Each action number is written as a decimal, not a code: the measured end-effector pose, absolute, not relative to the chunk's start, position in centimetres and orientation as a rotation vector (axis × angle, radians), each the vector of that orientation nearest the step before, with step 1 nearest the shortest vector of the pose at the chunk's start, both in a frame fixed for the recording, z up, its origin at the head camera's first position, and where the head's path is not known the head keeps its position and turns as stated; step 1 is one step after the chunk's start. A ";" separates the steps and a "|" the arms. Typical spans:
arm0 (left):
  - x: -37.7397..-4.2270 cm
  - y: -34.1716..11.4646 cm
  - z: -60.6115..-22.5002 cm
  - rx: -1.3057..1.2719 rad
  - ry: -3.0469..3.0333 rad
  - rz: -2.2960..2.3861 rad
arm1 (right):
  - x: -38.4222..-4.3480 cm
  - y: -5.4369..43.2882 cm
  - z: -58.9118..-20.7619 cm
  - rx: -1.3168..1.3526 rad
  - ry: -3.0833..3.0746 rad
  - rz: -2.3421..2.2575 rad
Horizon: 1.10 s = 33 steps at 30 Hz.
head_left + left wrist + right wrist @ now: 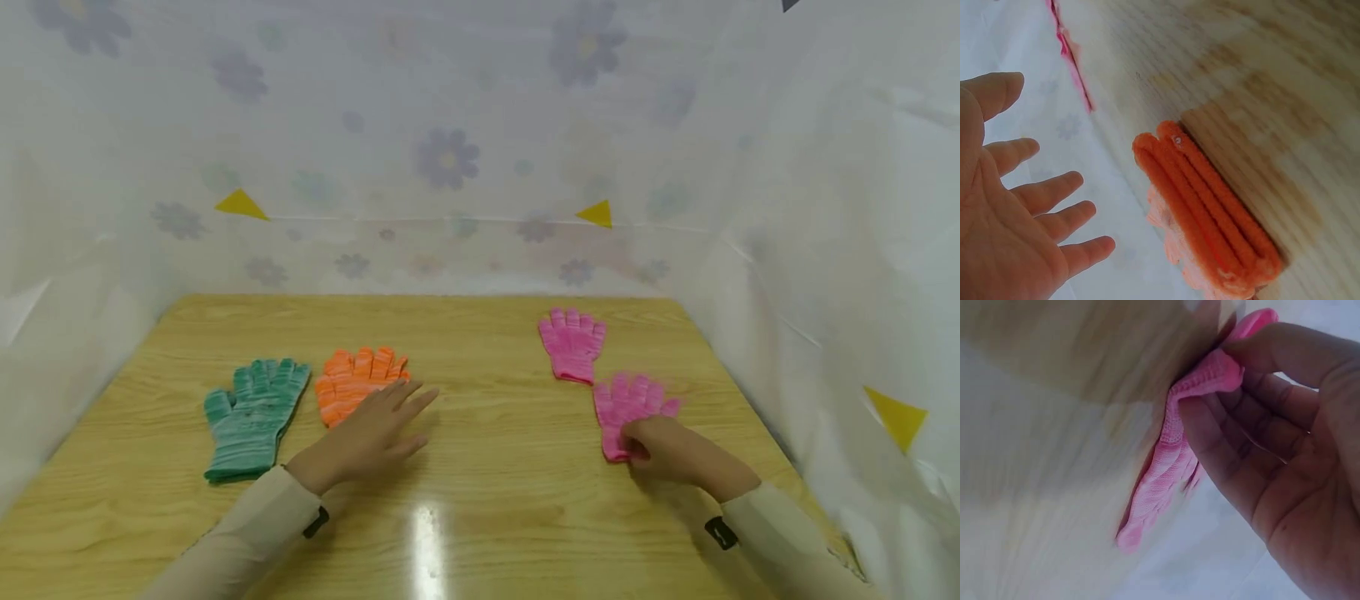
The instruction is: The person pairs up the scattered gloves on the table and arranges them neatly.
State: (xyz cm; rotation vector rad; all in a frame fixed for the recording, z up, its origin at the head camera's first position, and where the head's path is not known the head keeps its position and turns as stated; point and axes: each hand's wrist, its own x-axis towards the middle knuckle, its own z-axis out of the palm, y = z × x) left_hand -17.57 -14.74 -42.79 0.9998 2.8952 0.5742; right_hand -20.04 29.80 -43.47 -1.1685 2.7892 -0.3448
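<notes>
My right hand (pixel 671 446) pinches the cuff of the nearer pink knit glove (pixel 628 404); in the right wrist view the cuff is bent up between thumb and fingers, while the glove's finger end (pixel 1141 512) lies lower. A second pink glove (pixel 572 342) lies flat just behind it. With fingers spread, my left hand (pixel 367 433) hovers by the orange glove (pixel 345 387), hiding part of it in the head view. The left wrist view shows a gap between that hand and the orange glove's cuff (pixel 1210 212). Left of it lies a green glove (pixel 255 412).
The gloves are on a wood-grain table (pixel 480 533). White sheeting with a flower print (pixel 450 158) stands behind the table, and plain white sheeting (pixel 847 275) runs along the right side. Yellow triangles (pixel 896 417) are stuck on it.
</notes>
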 end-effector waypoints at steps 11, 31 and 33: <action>-17.5 -15.0 -42.7 1.026 2.892 0.599 | -16.4 22.6 -43.5 -1.446 2.562 -0.436; -17.5 -15.3 -42.9 1.004 2.910 0.605 | -14.9 19.6 -44.2 -1.703 2.616 -0.435; -17.5 -15.3 -42.9 0.981 2.906 0.617 | -14.8 19.7 -44.3 -1.711 2.619 -0.468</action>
